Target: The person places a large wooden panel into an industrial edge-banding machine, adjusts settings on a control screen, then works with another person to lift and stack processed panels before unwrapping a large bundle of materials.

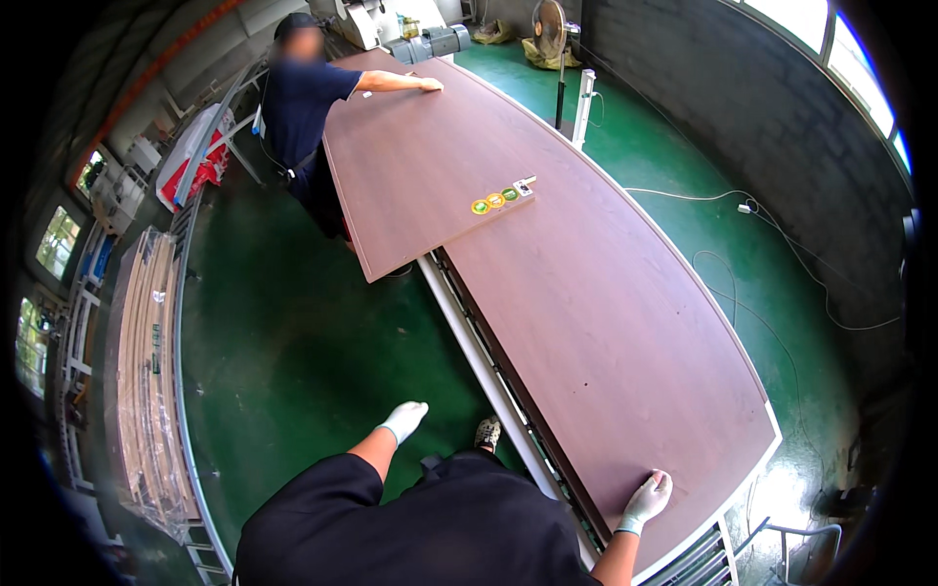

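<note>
My left hand (405, 420), in a white glove, hangs over the green floor to the left of the conveyor, holding nothing visible; its fingers look loosely stretched. My right hand (646, 502), also gloved, rests over the near end of a long brown wood-grain panel (606, 342). Its fingers are curled together, and what they hold, if anything, is hidden. A second brown panel (410, 176) lies askew on the long one at the far end, overhanging its left edge. Round green and yellow stickers (495, 201) sit near its corner.
A co-worker (308, 117) in dark clothes stands far left, one arm reaching over the upper panel. White conveyor rails (489, 381) run beneath the panels. Wrapped boards (151, 381) are stacked at left. Cables (772, 220) trail on the floor at right, near a fan (550, 27).
</note>
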The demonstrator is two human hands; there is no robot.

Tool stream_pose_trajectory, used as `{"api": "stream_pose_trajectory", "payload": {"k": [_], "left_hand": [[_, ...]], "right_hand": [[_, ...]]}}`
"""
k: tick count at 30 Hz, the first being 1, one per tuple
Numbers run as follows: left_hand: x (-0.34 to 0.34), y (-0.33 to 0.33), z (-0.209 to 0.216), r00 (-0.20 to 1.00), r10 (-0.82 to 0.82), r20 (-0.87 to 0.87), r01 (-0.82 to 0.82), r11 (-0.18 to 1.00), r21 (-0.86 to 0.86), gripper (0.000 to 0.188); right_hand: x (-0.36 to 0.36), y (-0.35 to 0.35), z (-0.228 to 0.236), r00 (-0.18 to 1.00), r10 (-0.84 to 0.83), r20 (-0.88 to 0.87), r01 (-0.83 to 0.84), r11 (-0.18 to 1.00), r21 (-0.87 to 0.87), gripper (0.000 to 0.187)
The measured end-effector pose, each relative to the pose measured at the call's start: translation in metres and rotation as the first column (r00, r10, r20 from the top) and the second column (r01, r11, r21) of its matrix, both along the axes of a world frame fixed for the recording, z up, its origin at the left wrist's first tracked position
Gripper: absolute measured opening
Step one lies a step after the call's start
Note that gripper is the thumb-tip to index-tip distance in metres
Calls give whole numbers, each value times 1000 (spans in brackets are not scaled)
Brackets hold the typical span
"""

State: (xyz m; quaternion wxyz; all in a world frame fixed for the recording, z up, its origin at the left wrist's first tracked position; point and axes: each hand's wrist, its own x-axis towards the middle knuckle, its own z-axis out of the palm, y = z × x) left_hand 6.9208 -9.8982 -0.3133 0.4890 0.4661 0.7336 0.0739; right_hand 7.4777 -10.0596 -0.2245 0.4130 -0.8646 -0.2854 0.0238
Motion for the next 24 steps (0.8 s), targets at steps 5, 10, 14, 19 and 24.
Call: {"api": "stream_pose_trajectory", "payload": {"k": [5,10,14,19,24], "left_hand": [[-57,62,12,708,578,405,-646,762,40,31],[-85,112,62,460,750,475,-861,507,34,69],[-77,132,114,394,745,539,-875,483,-28,90],[-90,152,114,497,704,507,-814,581,-7,84],[-121,184,107,396,669,628,-811,576,-101,71]], "right_hand": [[-16,15,9,997,11,79,-6,999,-53,19],[-14,9,16,996,18,92,-16,1000,-17,22],[-18,11,31,994,1,112,3,999,-34,21],[-26,17,49,992,8,123,-8,1000,4,18],[-38,31,59,995,26,94,-28,1000,14,15]]}}
